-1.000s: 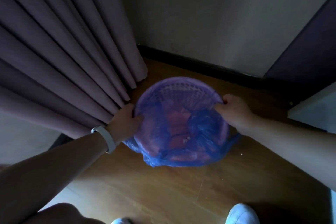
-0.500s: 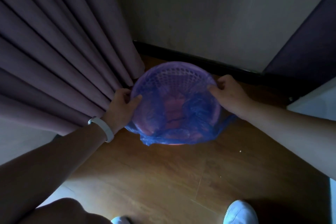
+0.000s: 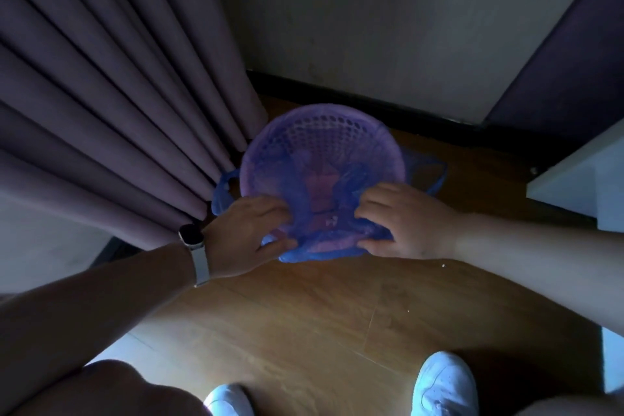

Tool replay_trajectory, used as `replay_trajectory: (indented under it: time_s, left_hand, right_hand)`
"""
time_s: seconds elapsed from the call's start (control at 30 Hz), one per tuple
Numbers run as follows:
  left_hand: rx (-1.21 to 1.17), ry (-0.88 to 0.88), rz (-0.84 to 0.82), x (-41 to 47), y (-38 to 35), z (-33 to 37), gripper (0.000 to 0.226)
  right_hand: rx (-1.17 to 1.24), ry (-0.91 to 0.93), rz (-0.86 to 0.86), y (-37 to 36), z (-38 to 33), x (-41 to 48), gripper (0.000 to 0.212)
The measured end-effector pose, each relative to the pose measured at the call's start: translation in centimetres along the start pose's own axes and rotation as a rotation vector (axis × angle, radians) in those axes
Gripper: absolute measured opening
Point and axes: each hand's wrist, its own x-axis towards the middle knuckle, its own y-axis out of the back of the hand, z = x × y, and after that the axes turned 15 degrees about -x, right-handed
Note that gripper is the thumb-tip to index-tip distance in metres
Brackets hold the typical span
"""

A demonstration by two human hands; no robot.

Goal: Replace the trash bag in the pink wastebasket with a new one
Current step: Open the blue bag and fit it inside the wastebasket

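No brand, label or writing can be read anywhere. The pink wastebasket (image 3: 320, 132) stands on the wooden floor (image 3: 304, 321) in the corner, just beside the purple curtain (image 3: 111, 105). A blue trash bag (image 3: 324, 246) lines it, folded over the near rim. The left hand (image 3: 246, 236) and right hand (image 3: 405, 223) each pinch that bag film between curled fingers and thumb. The bag's 2 handle loops hang outside either side. The basket's contents are too dim to make out; 2 white shoes are cut off below.
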Motion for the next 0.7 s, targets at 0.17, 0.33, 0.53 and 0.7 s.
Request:
replay_trajectory:
  time_s: [0.17,0.33,0.53,0.7]
  left_hand:
    - [0.102,-0.006,-0.102,-0.2,-0.4,-0.3,0.038]
    - [0.135,-0.053,-0.082,0.6,-0.1,-1.3,0.013]
    - [0.229,-0.049,-0.098,1.0,0.4,-0.9,0.023]
    - [0.223,-0.108,-0.110,1.7,-1.3,1.7,0.043]
  right_hand:
    - [-0.089,0.048,0.008,-1.0,-0.1,-0.1,0.032]
    - [-0.119,0.100,0.074,-1.7,0.7,0.4,0.018]
    - [-0.165,0.143,0.112,-1.9,0.9,0.7,0.014]
    - [-0.128,0.033,0.201,-1.0,-1.0,0.4,0.032]
